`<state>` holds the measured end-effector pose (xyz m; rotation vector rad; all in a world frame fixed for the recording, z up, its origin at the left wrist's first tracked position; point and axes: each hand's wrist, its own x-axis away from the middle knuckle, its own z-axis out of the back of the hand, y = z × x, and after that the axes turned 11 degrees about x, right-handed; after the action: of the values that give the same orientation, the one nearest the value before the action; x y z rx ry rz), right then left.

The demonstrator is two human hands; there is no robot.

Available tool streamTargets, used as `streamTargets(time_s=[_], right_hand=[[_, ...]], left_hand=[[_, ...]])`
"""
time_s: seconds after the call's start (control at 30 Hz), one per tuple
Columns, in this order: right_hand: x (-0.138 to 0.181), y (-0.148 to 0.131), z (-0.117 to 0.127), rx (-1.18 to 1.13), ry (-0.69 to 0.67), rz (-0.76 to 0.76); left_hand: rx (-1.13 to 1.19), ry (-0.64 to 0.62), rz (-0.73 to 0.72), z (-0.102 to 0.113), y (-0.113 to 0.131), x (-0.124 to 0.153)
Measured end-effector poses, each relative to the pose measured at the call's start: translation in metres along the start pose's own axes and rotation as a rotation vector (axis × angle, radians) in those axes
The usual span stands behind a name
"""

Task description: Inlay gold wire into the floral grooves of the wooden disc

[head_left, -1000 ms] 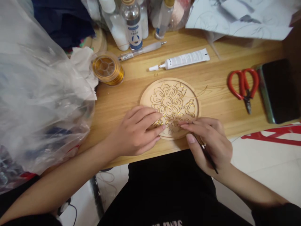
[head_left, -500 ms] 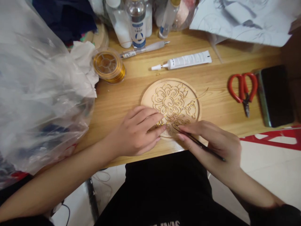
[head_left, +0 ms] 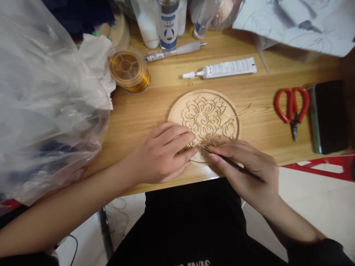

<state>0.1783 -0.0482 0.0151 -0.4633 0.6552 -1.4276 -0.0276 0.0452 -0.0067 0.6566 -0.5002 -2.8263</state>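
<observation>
A round wooden plate (head_left: 176,113) with a raised rim lies near the table's front edge, bearing a flower pattern outlined in gold wire (head_left: 202,119). My left hand (head_left: 169,151) rests over its lower left part, fingers stretched out and fingertips on the pattern. Between the thumb and fingers of my right hand (head_left: 246,166) is a pair of slim dark tweezers (head_left: 234,164), slanting down to the left. Their tip touches or hovers just over the lower pattern, close to my left fingertips; which of the two I cannot tell. My left hand hides part of the design.
Behind the plate lie a white glue tube (head_left: 230,68), a pen (head_left: 177,50) and a spool of gold wire (head_left: 129,70). Red-handled pliers (head_left: 293,107) and a phone (head_left: 328,116) are at right. Bottles (head_left: 168,26) stand at the back; a plastic bag (head_left: 55,103) fills the left.
The tweezers' tip has shifted slightly left, closer to my left fingertips. My left hand stays on the plate. The whole view has moved a little.
</observation>
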Motion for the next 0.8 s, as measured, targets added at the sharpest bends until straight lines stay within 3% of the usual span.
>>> streamTargets(time_s=[0.43,0.8], right_hand=[[-0.0007,0.0089,0.0027,0.023,-0.016,0.113],[0.0022,0.0099,0.0004,0.006,-0.007,0.092]], left_hand=[[0.012,0.022,0.001,-0.0017,-0.0019,0.0023],[0.027,0.023,-0.016,-0.0026,-0.0011,0.0015]])
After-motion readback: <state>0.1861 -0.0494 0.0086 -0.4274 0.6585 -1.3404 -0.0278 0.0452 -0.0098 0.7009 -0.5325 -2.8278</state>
